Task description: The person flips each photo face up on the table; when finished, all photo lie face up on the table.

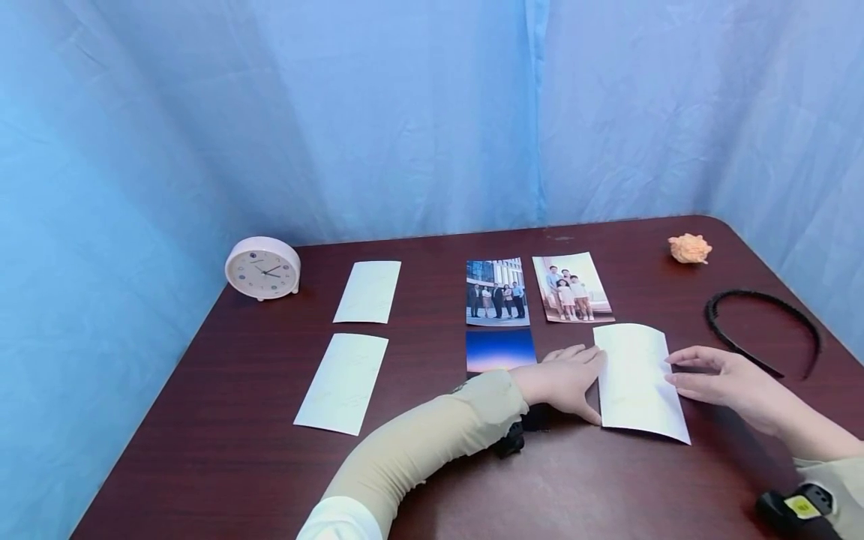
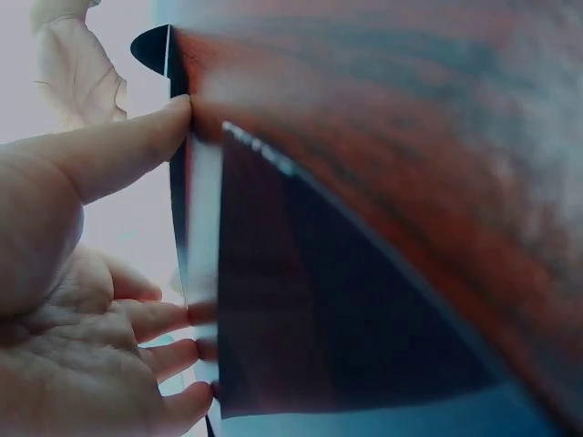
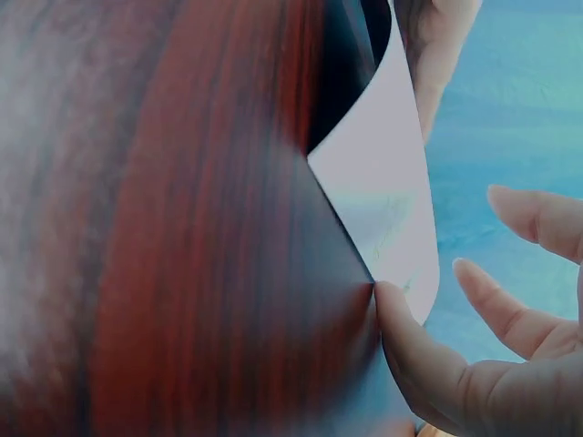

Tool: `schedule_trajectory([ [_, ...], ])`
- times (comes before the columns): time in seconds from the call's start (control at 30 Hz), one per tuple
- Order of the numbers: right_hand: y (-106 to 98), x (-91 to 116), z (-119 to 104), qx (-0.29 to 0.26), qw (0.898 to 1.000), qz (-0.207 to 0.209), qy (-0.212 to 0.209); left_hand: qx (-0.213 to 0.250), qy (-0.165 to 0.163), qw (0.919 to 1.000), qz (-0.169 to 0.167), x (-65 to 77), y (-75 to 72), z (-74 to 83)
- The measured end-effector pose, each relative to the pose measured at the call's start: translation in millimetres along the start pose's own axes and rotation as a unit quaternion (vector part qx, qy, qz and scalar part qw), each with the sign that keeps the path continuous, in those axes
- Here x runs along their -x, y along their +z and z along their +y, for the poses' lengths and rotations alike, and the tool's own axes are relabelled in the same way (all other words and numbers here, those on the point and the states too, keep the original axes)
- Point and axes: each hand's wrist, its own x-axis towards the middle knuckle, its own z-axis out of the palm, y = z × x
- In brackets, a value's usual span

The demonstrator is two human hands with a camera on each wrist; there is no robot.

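A white-backed photo card lies on the table between both hands, slightly curved, its printed side hidden. At its left edge, my left hand rests with spread, mostly straight fingers, thumb at the lower corner. My right hand is at the right edge, fingers loosely bent. The right wrist view shows its thumb touching the edge of the card, two fingers apart from it. A sunset photo lies under the left wrist, partly covered.
A group photo and a family photo lie face up behind. Two white cards, one nearer, lie to the left. A white clock, a peach flower and a black headband stand around the edges.
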Motion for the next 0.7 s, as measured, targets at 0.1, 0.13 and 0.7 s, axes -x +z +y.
schedule_trajectory([
  [0.1, 2, -1, 2, -0.022, 1.000, -0.003, 0.002, 0.002, 0.004, 1.0000, 0.001, -0.5, 0.9, 0.6],
  [0.13, 2, -1, 2, -0.034, 0.999, -0.006, 0.002, 0.000, 0.007, 1.0000, 0.001, -0.6, 1.1, 0.7],
  [0.7, -7, -4, 17, -0.055, 0.998, -0.029, -0.025, 0.046, 0.111, 0.9907, 0.063, -2.1, -5.7, -8.8],
])
